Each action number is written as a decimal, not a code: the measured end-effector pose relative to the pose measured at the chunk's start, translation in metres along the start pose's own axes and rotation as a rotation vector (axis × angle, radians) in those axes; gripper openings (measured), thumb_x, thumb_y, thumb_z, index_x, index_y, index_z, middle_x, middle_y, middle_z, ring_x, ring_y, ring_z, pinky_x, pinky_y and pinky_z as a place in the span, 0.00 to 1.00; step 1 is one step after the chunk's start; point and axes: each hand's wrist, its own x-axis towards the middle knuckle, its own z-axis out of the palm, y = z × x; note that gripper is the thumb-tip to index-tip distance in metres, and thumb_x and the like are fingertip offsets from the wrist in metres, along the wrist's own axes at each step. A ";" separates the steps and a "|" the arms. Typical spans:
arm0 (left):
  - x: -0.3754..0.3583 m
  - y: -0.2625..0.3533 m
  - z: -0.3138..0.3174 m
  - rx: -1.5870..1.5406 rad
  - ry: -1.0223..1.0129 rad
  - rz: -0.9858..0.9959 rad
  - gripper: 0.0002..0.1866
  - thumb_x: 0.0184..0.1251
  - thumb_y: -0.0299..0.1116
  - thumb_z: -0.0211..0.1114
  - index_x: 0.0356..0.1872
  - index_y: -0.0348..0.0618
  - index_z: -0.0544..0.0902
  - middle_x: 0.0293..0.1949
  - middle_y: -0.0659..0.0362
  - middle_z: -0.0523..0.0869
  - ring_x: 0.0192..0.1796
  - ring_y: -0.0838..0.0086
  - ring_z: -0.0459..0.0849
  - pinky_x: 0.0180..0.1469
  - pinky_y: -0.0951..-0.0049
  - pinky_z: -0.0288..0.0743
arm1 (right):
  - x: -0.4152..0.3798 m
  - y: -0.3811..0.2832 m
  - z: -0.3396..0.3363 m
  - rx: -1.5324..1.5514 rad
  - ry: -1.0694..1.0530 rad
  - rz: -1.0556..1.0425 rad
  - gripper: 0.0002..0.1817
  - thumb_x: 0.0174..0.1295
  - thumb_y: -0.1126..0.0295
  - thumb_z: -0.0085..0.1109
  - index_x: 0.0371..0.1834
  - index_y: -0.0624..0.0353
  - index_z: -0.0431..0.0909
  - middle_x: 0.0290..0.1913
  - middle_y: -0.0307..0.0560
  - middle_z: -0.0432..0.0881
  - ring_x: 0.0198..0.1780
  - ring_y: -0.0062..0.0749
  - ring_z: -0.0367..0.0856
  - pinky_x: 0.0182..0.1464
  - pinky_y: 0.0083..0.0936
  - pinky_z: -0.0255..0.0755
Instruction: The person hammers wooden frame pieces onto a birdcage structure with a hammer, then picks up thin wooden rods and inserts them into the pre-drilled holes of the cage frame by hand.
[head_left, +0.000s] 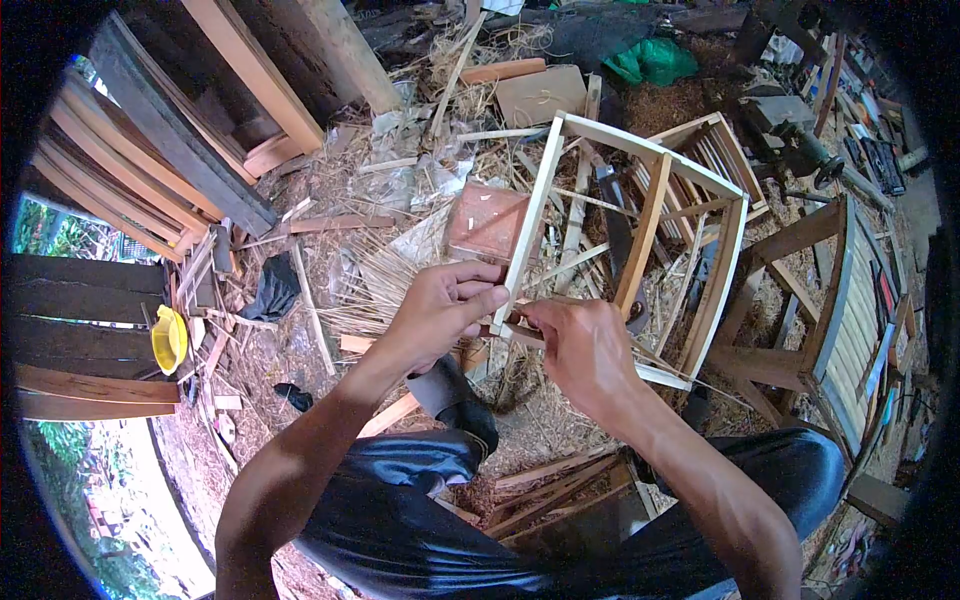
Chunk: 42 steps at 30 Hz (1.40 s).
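Note:
A light wooden frame (648, 235) with a middle crossbar stands tilted in front of me. Its near-left corner lies between my two hands. My left hand (450, 308) is closed on that corner from the left, thumb and fingers pressed against the pale rail. From the right, my right hand (588, 350) is closed in a pinch at the same corner, close to my left fingertips. Whatever the right fingers pinch is mostly hidden behind them.
A handsaw (616, 215) shows through the frame. Behind it sits a slatted wooden piece (735, 165); a slatted bench (845, 330) stands right. Wood strips and shavings litter the ground around a reddish board (485, 222). A yellow helmet-like object (169, 340) is at left.

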 end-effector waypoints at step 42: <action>0.003 -0.005 0.000 -0.015 -0.011 -0.007 0.17 0.66 0.33 0.65 0.53 0.38 0.78 0.40 0.61 0.87 0.33 0.86 0.80 0.29 0.86 0.69 | -0.002 0.002 0.007 -0.088 0.050 -0.004 0.16 0.44 0.85 0.54 0.36 0.60 0.85 0.28 0.58 0.83 0.29 0.52 0.83 0.34 0.40 0.76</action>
